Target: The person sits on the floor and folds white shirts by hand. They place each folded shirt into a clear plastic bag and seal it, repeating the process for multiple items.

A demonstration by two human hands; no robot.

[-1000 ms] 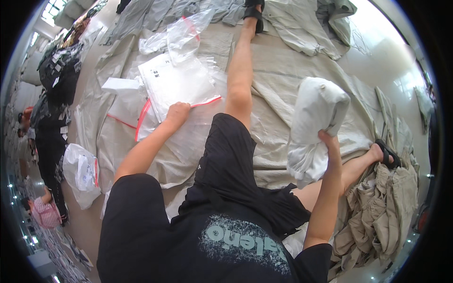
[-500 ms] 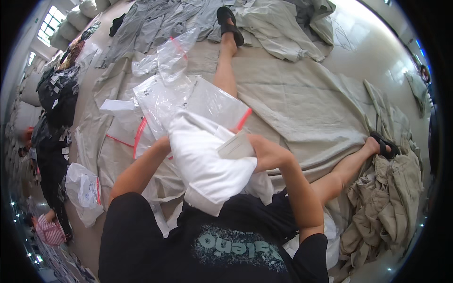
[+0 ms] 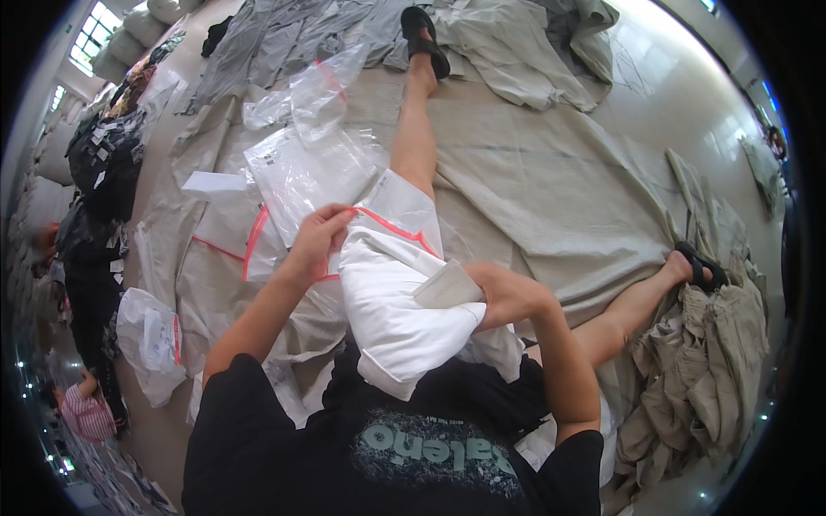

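Observation:
A folded white garment lies across my lap, with a pale card or tag on its right part. My right hand grips the garment's right side, its fingers partly hidden by the cloth. At the garment's far left corner, my left hand pinches the red-edged mouth of a clear plastic bag. The bag's red strip runs along the far end of the garment. Whether any cloth is inside the bag, I cannot tell. More clear plastic bags with red strips lie just beyond my left hand.
Beige cloth sheeting covers the floor between my spread legs. Grey garments are heaped at the far side, khaki garments at the right. Dark tagged clothes and a filled plastic bag are on the left. Another person is at the lower left.
My left hand has come out from behind the garment and now pinches the bag's mouth, which has been drawn up to the garment's far end. The garment and right hand have shifted slightly right.

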